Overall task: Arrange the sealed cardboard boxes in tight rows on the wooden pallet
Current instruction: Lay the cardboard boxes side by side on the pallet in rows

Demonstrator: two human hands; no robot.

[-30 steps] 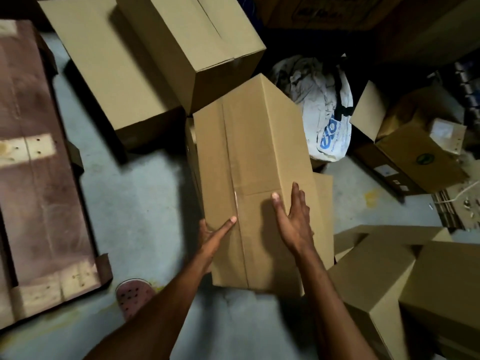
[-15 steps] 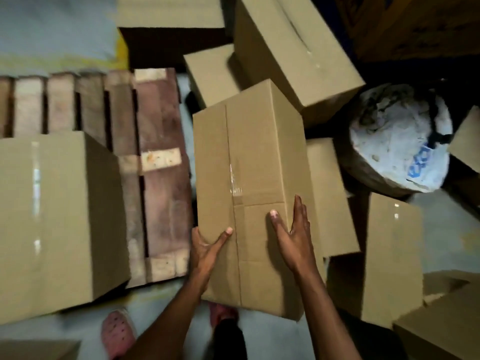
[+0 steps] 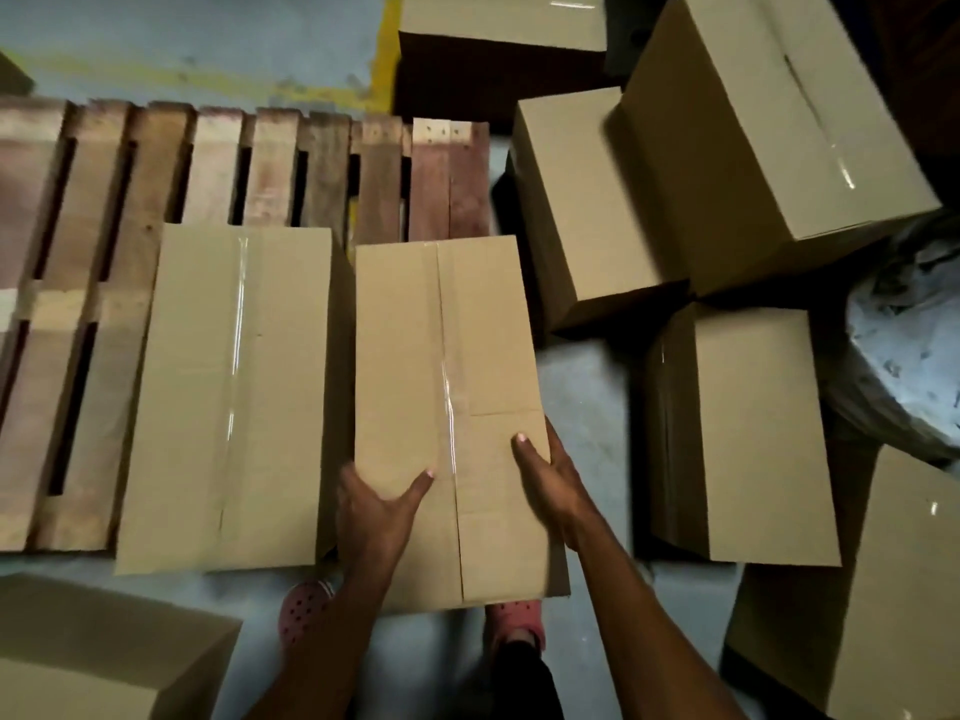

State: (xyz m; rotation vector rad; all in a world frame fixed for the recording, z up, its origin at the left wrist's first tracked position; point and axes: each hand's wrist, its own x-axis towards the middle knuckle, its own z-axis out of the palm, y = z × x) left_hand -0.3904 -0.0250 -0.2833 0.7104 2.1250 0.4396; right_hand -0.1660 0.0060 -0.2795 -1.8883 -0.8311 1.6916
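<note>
Cardboard boxes: 9 in view, e.g. held box (image 3: 447,407), box beside it (image 3: 228,397). Wooden pallet (image 3: 322,168): 1. Hands: 2, left hand (image 3: 376,511) and right hand (image 3: 550,475). Pink clogs: 2, left clog (image 3: 304,610), right clog (image 3: 519,621). White sack (image 3: 904,345): 1.

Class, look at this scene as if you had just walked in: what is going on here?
A person holds a sealed cardboard box with the left hand and right hand, over the near right end of a wooden pallet. Another taped box already sits on the pallet beside it. More boxes wait on the floor to the right.
</note>
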